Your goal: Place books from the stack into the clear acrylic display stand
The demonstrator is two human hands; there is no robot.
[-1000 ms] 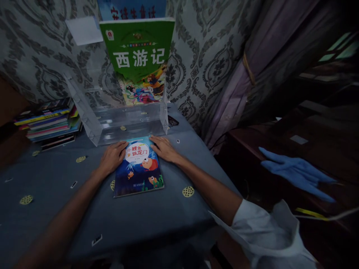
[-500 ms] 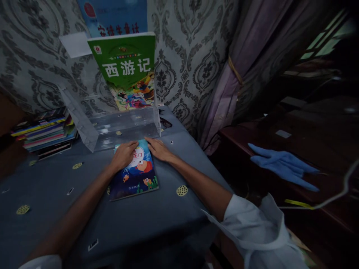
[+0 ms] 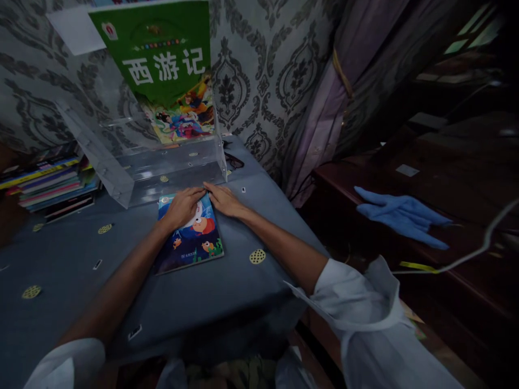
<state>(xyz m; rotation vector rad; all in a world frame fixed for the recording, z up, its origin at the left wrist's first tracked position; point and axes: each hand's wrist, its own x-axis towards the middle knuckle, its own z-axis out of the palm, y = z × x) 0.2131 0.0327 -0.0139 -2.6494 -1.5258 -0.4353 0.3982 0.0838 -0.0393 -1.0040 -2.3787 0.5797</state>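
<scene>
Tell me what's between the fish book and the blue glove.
From the fish book, in the head view: tablecloth, the right forearm, more tablecloth, a dark gap, brown furniture.

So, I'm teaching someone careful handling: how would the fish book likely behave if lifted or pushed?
Being thin, the fish book is probably light and may flex if lifted by one corner. Lying flat on the tablecloth, it would likely slide rather than tip when pushed. Any pressure from the left hand on its upper part might make it drag.
</scene>
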